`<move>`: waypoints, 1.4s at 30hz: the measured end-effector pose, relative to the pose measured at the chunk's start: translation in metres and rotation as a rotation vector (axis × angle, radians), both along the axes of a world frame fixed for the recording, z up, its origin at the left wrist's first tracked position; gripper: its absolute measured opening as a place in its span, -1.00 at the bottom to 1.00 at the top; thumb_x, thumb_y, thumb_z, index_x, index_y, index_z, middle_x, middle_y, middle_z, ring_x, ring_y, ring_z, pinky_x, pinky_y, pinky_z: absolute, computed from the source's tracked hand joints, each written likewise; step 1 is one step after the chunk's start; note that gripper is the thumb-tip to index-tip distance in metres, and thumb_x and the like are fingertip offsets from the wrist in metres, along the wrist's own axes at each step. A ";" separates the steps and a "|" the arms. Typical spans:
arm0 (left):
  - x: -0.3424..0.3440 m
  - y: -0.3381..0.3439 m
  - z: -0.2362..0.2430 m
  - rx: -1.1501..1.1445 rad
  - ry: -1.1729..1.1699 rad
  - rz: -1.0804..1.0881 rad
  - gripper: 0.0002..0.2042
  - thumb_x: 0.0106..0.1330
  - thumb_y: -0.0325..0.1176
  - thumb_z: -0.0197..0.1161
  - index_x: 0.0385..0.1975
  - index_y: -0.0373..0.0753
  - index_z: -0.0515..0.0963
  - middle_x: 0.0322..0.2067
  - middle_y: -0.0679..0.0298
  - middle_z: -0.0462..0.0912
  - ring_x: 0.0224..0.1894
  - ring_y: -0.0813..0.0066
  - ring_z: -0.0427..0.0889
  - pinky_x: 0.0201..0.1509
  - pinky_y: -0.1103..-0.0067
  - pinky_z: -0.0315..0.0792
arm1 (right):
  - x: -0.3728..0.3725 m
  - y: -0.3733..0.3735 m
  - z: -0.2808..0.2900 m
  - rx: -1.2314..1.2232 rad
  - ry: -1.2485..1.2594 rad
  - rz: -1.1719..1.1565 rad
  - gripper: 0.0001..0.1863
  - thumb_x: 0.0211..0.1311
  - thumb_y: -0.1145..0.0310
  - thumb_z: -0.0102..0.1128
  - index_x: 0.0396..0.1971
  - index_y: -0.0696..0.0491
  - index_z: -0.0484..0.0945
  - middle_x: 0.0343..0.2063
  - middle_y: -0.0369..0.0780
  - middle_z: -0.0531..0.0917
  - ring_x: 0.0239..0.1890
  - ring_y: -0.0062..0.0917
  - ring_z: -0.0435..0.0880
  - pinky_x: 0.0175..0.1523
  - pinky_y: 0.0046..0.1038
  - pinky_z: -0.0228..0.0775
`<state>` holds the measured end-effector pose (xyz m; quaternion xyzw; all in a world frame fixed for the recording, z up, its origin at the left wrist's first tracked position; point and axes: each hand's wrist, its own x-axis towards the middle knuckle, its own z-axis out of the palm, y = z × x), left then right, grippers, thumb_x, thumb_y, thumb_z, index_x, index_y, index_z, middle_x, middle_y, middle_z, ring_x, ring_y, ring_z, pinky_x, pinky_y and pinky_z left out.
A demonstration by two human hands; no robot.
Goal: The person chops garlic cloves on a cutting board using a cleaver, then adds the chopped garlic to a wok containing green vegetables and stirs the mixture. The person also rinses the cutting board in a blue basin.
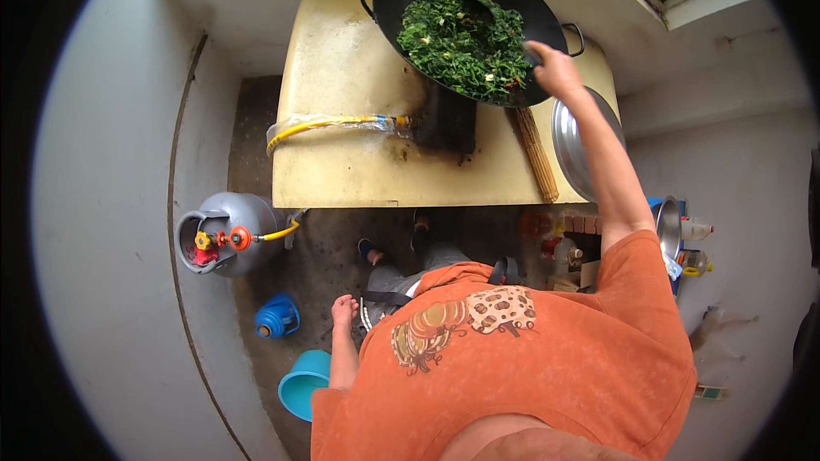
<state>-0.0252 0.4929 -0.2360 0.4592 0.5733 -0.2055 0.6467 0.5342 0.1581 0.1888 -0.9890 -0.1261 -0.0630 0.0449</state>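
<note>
A large black two-handled wok (389,13) sits over the dark gas burner (444,124) on a yellowish table. Chopped green leaves (444,34) with a few pale and red bits fill much of it. At the wok's right side my right hand (555,70) is closed round a dark-handled cooking utensil (533,55). Its far end reaches in among the greens, mostly hidden. My left hand (344,309) hangs low by my side, fingers loosely curled and partly apart, with nothing in it.
A bamboo brush (535,158) and a round metal lid (568,149) lie right of the burner. A yellow hose (320,125) joins the burner to a grey gas cylinder (243,248) on the floor. A blue jug (275,318) and a turquoise bucket (299,388) stand nearby.
</note>
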 end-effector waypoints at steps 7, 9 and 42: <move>-0.014 -0.006 0.004 0.006 0.008 0.028 -0.86 0.40 -0.41 0.04 -0.13 -0.17 0.51 -0.36 0.35 0.64 -0.46 0.66 0.58 -0.50 0.70 0.41 | -0.092 -0.034 0.004 -0.623 0.157 0.144 -0.26 0.13 0.56 0.02 0.33 -0.30 0.18 -0.52 -0.07 0.62 -0.43 -0.21 0.68 -0.37 -0.23 0.51; -0.024 -0.005 -0.006 -0.002 0.014 0.040 -0.86 0.41 -0.39 0.05 -0.13 -0.16 0.51 -0.36 0.36 0.63 -0.46 0.66 0.58 -0.50 0.70 0.40 | -0.085 -0.044 0.011 -0.715 0.093 0.102 -0.24 0.12 0.59 -0.01 0.34 -0.28 0.17 -0.52 -0.03 0.62 -0.47 -0.20 0.68 -0.43 -0.24 0.51; -0.007 0.037 0.014 0.046 -0.022 0.051 -0.82 0.40 -0.40 0.04 -0.07 -0.14 0.50 -0.30 0.36 0.65 -0.39 0.67 0.62 -0.43 0.72 0.45 | 0.007 -0.010 -0.003 -0.039 0.001 -0.090 -0.44 0.08 0.41 0.12 0.14 -0.34 0.45 -0.16 -0.05 0.65 -0.13 -0.13 0.63 -0.04 -0.17 0.50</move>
